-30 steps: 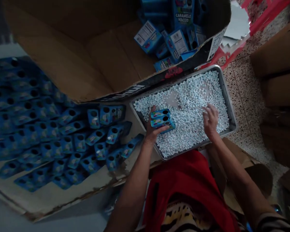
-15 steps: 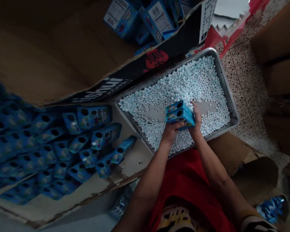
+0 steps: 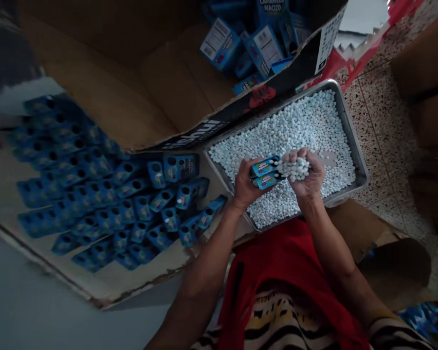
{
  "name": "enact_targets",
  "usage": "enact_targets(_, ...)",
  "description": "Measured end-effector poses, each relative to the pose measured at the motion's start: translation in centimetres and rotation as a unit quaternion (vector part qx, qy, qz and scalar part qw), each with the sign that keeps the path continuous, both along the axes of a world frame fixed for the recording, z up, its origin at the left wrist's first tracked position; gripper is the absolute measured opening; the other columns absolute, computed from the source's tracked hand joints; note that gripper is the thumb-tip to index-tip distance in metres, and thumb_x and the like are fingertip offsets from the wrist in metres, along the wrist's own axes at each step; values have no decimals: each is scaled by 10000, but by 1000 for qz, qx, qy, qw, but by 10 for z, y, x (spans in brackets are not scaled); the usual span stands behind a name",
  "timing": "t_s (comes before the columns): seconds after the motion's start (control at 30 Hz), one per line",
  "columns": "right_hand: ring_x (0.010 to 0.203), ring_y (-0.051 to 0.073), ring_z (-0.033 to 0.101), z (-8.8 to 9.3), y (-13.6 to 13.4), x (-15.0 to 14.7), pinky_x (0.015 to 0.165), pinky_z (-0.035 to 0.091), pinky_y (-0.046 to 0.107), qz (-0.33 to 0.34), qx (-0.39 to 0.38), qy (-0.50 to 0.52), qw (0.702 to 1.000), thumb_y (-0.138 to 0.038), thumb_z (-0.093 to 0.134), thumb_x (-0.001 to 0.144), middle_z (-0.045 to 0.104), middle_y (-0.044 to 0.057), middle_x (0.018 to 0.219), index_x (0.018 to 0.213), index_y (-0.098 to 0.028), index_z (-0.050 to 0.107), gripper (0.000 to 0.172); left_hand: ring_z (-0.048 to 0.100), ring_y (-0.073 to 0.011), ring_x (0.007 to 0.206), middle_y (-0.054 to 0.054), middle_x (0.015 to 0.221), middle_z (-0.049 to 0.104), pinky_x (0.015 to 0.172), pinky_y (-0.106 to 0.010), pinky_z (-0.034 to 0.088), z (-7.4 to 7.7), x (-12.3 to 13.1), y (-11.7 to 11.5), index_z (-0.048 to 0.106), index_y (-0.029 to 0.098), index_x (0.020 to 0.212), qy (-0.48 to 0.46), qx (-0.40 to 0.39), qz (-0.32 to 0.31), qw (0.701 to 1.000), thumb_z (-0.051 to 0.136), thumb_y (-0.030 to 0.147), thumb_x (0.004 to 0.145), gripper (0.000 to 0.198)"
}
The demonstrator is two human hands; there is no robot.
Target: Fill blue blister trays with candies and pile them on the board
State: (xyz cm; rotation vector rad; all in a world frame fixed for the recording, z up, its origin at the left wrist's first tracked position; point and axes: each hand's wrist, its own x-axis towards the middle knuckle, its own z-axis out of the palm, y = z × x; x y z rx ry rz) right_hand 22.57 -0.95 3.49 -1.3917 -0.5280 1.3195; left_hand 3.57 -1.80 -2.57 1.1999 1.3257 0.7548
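At far left we see a flat sheet of brown cardboard point(image 3: 131, 284). Rows of small blue card cartons with round holes point(image 3: 105, 194) lie overlapped on it, the nearest of them close by the left wrist. Above them stands a large open brown cardboard box point(image 3: 113, 97), its flap leaning over the sheet, with more blue printed cartons point(image 3: 248, 46) heaped in its far corner.

Next we come to a shallow grey metal tray point(image 3: 355, 141), filled almost edge to edge with small pale blue-white round candies point(image 3: 306, 121). The big box's black printed edge lies along its upper-left rim. Over the near part of the tray, the left hand point(image 3: 245, 187) is closed around two small blue cartons point(image 3: 264, 173). They are stacked one on the other, bright labels facing us, their ends turned toward the right hand point(image 3: 308, 177). That hand, just beside those ends, is cupped, its fingers curled about a heaped handful of candies point(image 3: 294, 168).

Below the tray a red cloth point(image 3: 277, 272) lies over the lap. At right we see speckled terrazzo floor point(image 3: 383, 146) and dim brown cardboard boxes point(image 3: 423, 73).
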Motion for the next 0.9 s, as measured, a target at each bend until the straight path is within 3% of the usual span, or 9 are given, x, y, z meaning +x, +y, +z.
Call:
enact_targets(0.17,990,311,644,17,4,-18,1024,551,554,82,47,-119,988,-804,345,941,598,102,932,976,-279,613,590,710,-336,1237,-91,1262,740,1150,-486,543,-11,7,-2,666,253,1274,21,45,-17,999,1066,431,510,881)
enact_targets(0.37,1000,297,644,12,16,-20,1018,564,530,51,5,-127,991,-823,269,933,576,114,922,824,-267,529,623,702,-314,1265,-99,1329,702,1163,-465,538,-36,9,-8,620,239,1303,-37,37,-8,999,1044,486,542,906)
enact_targets(0.53,931,242,625,-2,21,-28,986,558,441,67,57,-103,991,-695,389,977,594,71,863,742,-269,542,510,654,-306,1309,-110,1356,643,1200,-435,516,-31,6,-8,584,207,1257,-68,34,-17,997,1034,468,560,870)
enact_targets(0.63,911,220,634,1,19,-32,987,552,398,96,115,-57,987,-596,523,996,623,42,847,740,-260,621,434,654,-313,1289,-100,1366,631,1189,-465,527,-28,6,-11,547,203,1302,-60,26,-11,998,1039,453,533,947)
enact_targets(0.7,1017,227,683,7,13,-29,1063,548,393,142,127,-64,980,-611,532,1021,696,45,938,802,-262,680,438,672,-308,1232,-92,1317,653,1148,-484,555,-28,8,-14,523,213,1313,-50,24,11,998,1029,470,538,960)
enact_targets(0.77,1214,235,693,13,1,-19,1180,511,402,160,119,-123,972,-641,530,1036,762,58,1149,926,-264,729,439,683,-307,1189,-90,1265,660,1127,-501,565,-29,11,-17,521,217,1289,-27,39,35,998,1020,496,535,946)
enact_targets(0.83,1411,244,617,13,-20,0,1290,427,447,108,61,-246,961,-642,532,1045,725,86,1389,1091,-250,741,446,672,-323,1219,-101,1264,643,1167,-517,537,-31,11,-21,528,216,1271,19,64,49,997,1025,507,521,946)
enact_targets(0.9,1539,268,511,4,-44,25,1350,338,531,25,-40,-396,917,-645,474,1063,628,123,1551,1254,-233,710,512,645,-339,1283,-124,1304,614,1226,-525,490,-34,7,-24,518,217,1295,69,91,83,990,1032,510,528,969)
